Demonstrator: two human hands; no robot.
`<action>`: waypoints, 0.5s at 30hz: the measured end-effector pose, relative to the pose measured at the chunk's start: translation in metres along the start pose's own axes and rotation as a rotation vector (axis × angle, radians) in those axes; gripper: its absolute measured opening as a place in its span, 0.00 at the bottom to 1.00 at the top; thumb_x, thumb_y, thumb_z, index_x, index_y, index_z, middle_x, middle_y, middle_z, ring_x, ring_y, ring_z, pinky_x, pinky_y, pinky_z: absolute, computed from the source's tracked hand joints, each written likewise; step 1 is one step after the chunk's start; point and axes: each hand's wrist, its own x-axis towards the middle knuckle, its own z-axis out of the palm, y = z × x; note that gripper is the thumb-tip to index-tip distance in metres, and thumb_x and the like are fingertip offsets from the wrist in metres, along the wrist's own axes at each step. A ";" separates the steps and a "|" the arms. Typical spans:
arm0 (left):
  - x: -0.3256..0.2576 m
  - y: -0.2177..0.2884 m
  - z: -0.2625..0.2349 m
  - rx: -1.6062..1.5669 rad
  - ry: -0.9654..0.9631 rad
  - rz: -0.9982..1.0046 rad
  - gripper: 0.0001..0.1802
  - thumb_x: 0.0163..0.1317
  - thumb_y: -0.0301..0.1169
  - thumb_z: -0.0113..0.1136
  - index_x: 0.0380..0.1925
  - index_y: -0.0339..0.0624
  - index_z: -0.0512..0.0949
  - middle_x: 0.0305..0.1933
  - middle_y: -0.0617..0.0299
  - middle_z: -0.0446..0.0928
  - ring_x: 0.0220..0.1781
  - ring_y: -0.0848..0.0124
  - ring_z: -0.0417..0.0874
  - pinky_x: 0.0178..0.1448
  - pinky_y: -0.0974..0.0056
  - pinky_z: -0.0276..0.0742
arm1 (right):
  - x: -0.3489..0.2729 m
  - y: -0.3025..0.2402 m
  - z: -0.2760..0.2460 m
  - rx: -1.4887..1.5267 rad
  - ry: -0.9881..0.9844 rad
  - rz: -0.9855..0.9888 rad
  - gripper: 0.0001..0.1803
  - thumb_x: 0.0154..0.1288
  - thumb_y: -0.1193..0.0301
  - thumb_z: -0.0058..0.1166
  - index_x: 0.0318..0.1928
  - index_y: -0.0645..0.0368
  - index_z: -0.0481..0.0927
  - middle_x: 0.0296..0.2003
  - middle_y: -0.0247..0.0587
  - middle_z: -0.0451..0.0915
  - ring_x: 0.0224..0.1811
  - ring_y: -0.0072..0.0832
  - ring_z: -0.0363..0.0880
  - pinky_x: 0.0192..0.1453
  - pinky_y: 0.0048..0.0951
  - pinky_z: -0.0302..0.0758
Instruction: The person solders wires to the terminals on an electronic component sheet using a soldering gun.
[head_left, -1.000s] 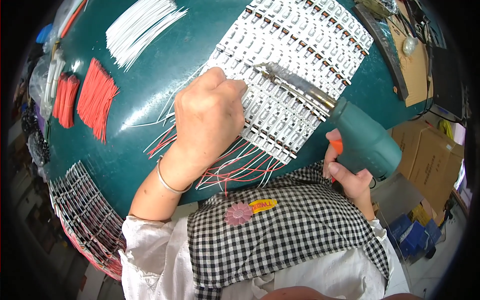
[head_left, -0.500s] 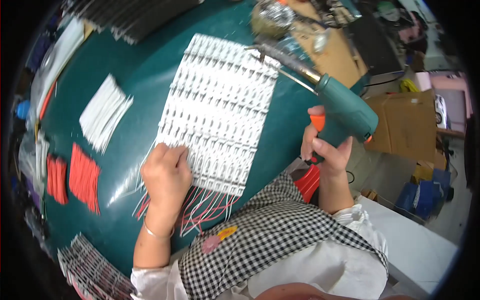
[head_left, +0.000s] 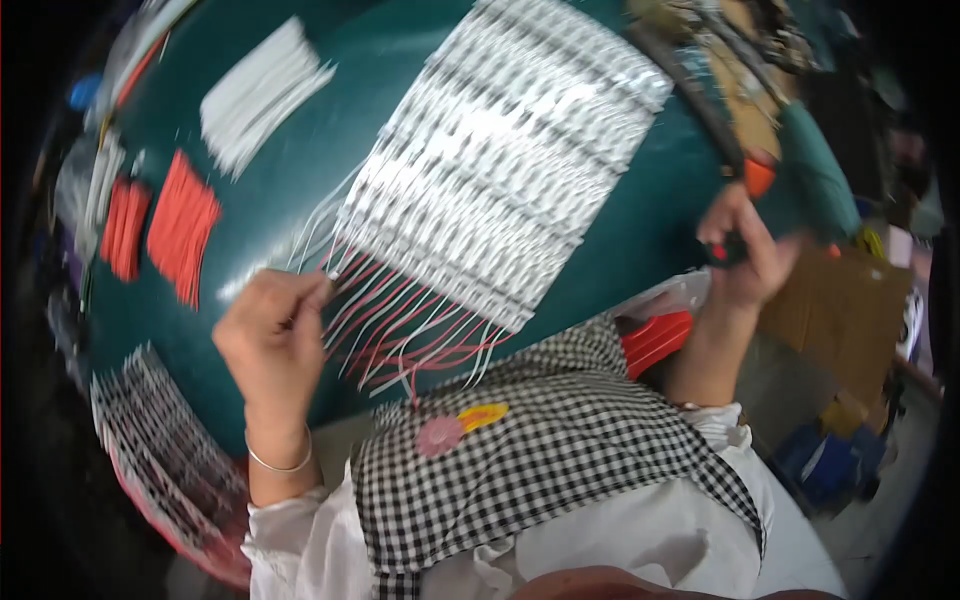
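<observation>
A white ribbed panel of small parts in rows lies tilted on the green table. Red and white wires trail from its near edge. Beside the panel's near left corner, my left hand is closed in a pinch at the wire ends; what lies between the fingertips is too small to make out. At the right, my right hand, smeared by motion, is closed round the handle of a green soldering gun with an orange trigger. Its dark barrel points up and left, past the panel's far right corner.
A bundle of white wires and two bundles of red wires lie on the left of the table. More ribbed panels sit at the lower left. A cardboard box stands at the right, beyond a red stool.
The view has shifted. The soldering gun has moved away from the panel's far corner, to the right. My left hand has come off the panel to the wires at its near left corner.
</observation>
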 end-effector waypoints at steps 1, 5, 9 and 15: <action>-0.003 0.001 -0.014 0.023 0.027 -0.037 0.09 0.44 0.13 0.62 0.26 0.35 0.80 0.25 0.57 0.77 0.24 0.67 0.76 0.28 0.68 0.71 | -0.009 -0.004 0.004 0.007 -0.010 0.069 0.31 0.60 0.73 0.50 0.60 0.78 0.59 0.22 0.40 0.68 0.17 0.23 0.67 0.21 0.23 0.69; -0.002 0.024 -0.021 0.079 0.193 0.033 0.14 0.41 0.11 0.61 0.30 0.35 0.81 0.30 0.58 0.76 0.27 0.70 0.76 0.28 0.70 0.70 | -0.041 -0.002 0.013 0.043 -0.192 0.156 0.32 0.58 0.70 0.56 0.58 0.77 0.61 0.18 0.39 0.68 0.15 0.23 0.67 0.20 0.21 0.68; 0.011 0.027 0.022 -0.044 0.045 0.216 0.15 0.39 0.13 0.60 0.30 0.38 0.82 0.26 0.60 0.72 0.25 0.66 0.74 0.26 0.66 0.69 | -0.063 -0.001 0.035 0.025 -0.303 0.362 0.34 0.56 0.65 0.61 0.55 0.77 0.63 0.17 0.40 0.70 0.15 0.24 0.68 0.19 0.21 0.66; 0.025 0.006 0.082 -0.030 0.106 0.304 0.11 0.41 0.17 0.63 0.28 0.40 0.81 0.20 0.63 0.67 0.21 0.67 0.72 0.23 0.64 0.67 | -0.085 -0.014 0.033 0.058 -0.394 0.552 0.30 0.56 0.71 0.60 0.59 0.70 0.70 0.27 0.40 0.77 0.24 0.21 0.71 0.30 0.20 0.68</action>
